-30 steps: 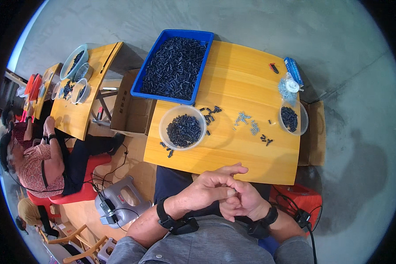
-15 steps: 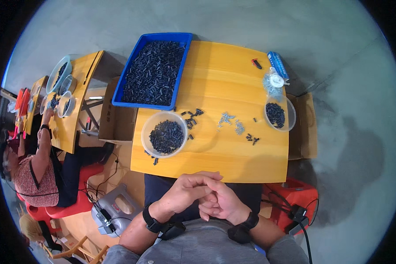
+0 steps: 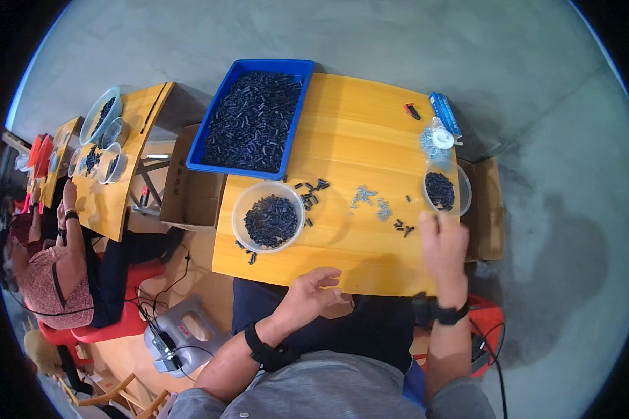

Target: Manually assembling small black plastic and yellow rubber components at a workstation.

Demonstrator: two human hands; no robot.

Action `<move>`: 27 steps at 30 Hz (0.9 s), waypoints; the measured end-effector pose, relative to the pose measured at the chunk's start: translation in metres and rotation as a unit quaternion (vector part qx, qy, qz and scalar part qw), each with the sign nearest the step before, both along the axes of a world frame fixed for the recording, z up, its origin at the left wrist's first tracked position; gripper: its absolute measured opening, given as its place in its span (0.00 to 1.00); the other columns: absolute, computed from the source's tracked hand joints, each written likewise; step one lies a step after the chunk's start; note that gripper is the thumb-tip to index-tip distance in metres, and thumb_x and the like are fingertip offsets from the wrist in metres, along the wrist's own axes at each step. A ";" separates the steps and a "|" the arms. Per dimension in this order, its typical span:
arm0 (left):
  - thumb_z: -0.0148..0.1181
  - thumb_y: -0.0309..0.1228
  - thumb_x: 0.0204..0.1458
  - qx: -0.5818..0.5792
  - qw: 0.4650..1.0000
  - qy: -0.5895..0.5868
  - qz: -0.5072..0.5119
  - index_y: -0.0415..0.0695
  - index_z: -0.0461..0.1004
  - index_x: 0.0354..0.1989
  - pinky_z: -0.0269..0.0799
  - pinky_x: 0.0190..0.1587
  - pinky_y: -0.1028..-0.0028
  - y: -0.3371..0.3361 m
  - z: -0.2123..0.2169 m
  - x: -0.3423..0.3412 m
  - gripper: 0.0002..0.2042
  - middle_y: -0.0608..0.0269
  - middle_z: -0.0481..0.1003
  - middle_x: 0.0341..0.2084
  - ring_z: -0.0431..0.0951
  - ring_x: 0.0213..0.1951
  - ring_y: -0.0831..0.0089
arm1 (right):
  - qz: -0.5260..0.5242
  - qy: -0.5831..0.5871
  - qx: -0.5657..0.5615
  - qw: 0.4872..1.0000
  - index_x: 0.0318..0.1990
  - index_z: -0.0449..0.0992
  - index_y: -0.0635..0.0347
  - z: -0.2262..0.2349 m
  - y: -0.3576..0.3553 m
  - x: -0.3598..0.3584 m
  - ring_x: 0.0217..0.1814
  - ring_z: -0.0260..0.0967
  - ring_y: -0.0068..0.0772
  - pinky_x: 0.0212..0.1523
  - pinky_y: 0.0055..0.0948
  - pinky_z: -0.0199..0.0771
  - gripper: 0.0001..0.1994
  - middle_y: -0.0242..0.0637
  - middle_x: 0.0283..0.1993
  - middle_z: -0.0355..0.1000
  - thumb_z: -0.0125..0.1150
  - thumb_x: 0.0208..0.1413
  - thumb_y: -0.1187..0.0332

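A person in a grey shirt sits at a yellow wooden table (image 3: 370,153), the two bare hands well apart. The right hand (image 3: 443,244) is stretched forward over the table's right side, close to the near edge of a small clear bowl (image 3: 464,192) that holds dark, short, tube-like pieces (image 3: 439,190). That hand is blurred and its fingers look folded in; from where I stand, I cannot tell whether it grips anything or touches the bowl. The left hand (image 3: 312,299) hangs at the table's near edge, fingers bent and slightly spread, and I cannot make out whether something small sits in it.

A few loose dark pieces (image 3: 402,228) lie just left of the right hand, and beyond them are two little heaps of silvery parts (image 3: 363,195). In front of the left hand, toward the table's left side, stands a larger clear bowl (image 3: 237,218) of dark pieces, with more scattered beside it. Behind it, a blue tray (image 3: 237,172) is heaped with the same kind. At the far right corner I see a blue box (image 3: 445,115) and a red and black tool (image 3: 412,112). Off to the left, a co-worker (image 3: 52,279) sits at another table
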State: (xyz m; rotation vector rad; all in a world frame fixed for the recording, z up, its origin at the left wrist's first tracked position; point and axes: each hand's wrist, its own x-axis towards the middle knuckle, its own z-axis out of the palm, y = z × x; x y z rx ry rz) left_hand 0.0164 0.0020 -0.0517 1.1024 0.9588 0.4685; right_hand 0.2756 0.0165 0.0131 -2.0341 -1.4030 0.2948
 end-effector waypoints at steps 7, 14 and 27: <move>0.57 0.24 0.52 -0.070 0.996 0.018 0.052 0.34 0.72 0.45 0.69 0.46 0.77 0.006 -0.014 -0.004 0.13 0.60 0.76 0.38 0.73 0.41 0.77 | -0.091 -0.173 -0.098 0.976 0.28 0.76 0.60 -0.030 0.042 0.058 0.31 0.72 0.51 0.32 0.45 0.70 0.17 0.51 0.28 0.73 0.54 0.55 0.53; 0.55 0.25 0.54 -0.092 0.991 0.038 0.094 0.35 0.72 0.42 0.71 0.39 0.77 0.015 -0.046 -0.012 0.09 0.60 0.76 0.37 0.76 0.38 0.75 | 0.164 0.011 0.013 0.986 0.30 0.75 0.58 -0.080 0.039 -0.039 0.32 0.71 0.49 0.32 0.42 0.71 0.05 0.45 0.28 0.72 0.58 0.48 0.68; 0.53 0.28 0.57 -0.159 0.980 -0.017 0.119 0.38 0.72 0.41 0.75 0.36 0.77 0.018 -0.053 -0.016 0.08 0.60 0.77 0.38 0.79 0.37 0.73 | 0.248 -0.033 -0.079 0.965 0.34 0.71 0.64 -0.098 0.062 -0.124 0.33 0.71 0.52 0.34 0.45 0.72 0.08 0.48 0.33 0.71 0.56 0.50 0.68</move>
